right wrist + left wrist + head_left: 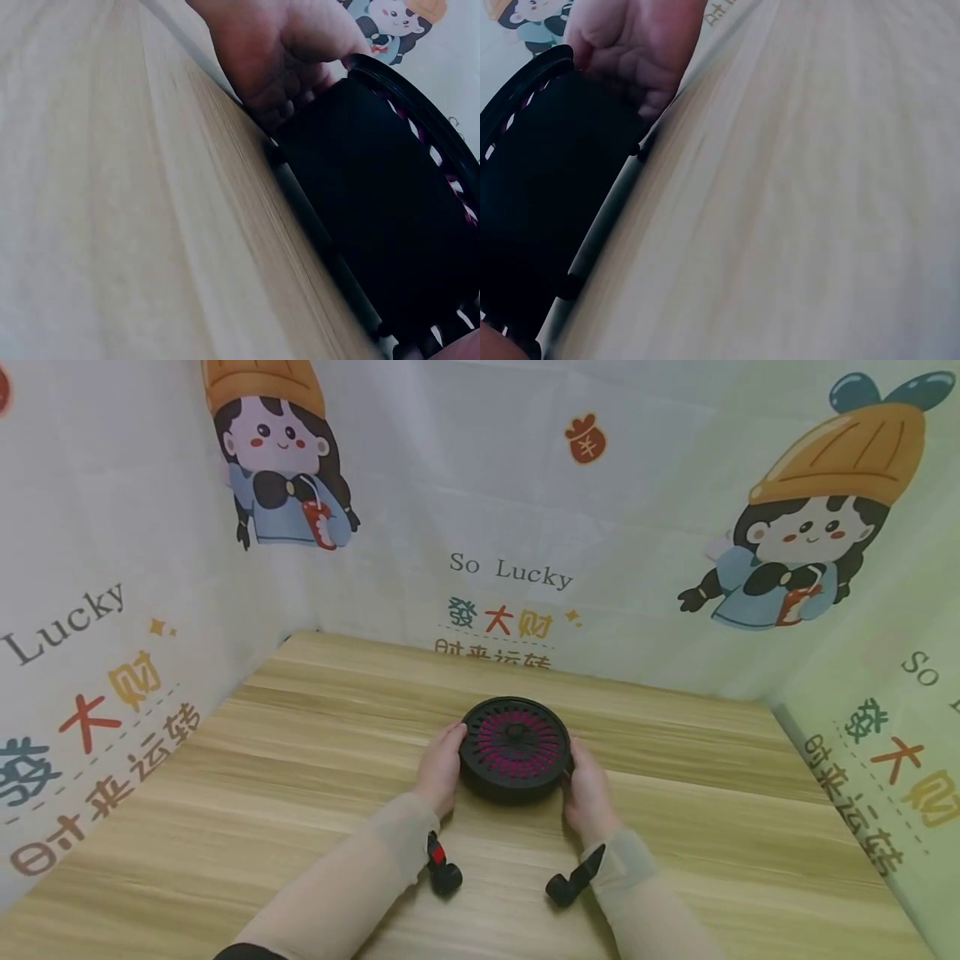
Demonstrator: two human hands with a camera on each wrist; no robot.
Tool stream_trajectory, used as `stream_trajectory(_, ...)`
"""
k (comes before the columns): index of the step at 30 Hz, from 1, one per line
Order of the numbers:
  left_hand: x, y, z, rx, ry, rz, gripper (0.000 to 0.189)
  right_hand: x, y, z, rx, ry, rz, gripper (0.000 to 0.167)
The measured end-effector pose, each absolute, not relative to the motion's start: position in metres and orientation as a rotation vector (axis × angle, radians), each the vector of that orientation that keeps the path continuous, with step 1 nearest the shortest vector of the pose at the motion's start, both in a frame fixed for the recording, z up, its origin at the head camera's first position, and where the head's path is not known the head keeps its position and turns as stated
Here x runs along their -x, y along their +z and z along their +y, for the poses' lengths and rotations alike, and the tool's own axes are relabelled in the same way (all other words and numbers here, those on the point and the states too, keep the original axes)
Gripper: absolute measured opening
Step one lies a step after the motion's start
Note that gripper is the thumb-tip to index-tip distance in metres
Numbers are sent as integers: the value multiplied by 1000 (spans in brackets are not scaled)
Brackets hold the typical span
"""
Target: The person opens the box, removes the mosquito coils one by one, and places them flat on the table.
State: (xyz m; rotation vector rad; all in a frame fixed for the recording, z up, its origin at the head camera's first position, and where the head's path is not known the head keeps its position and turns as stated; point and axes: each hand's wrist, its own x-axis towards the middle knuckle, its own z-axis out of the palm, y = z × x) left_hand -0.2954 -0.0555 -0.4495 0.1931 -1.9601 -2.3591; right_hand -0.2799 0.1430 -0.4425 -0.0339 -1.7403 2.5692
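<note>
A round black box [514, 789] with a slotted lid sits between my two hands near the middle of the table. Its lid [514, 732] has a small central knob, and magenta shows through the ring of slots. My left hand [441, 768] grips the left side, and my right hand [588, 785] holds the opposite side. In the left wrist view, the fingers [649, 97] curl in at the box's lower edge. The right wrist view shows the box's dark side wall [375, 202] and small feet along its bottom, close over the tabletop.
The wood-grain table [300, 760] meets a printed cloth backdrop [450, 468] at the back and both sides. A black wrist camera [446, 878] sticks out from the left sleeve, and another black camera [561, 890] from the right.
</note>
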Motion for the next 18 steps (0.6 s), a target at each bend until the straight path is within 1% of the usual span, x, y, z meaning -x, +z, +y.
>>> stream_trajectory(3, 294, -451, -60, -177, -2357, -1976, 49, 280, -442, 144, 89, 2559, -1793, 39)
stream_trajectory(7, 292, -454, -62, -148, -2369, -1955, 48, 277, -441, 146, 114, 2584, -1839, 44)
stream_trajectory(12, 289, -452, -65, -119, -2408, -1931, 48, 271, -445, 145, 52, 2574, -1851, 46)
stream_trajectory(18, 289, -460, -67, -100, -2399, -1920, 52, 269, -451, 145, -2, 2547, -1867, 48)
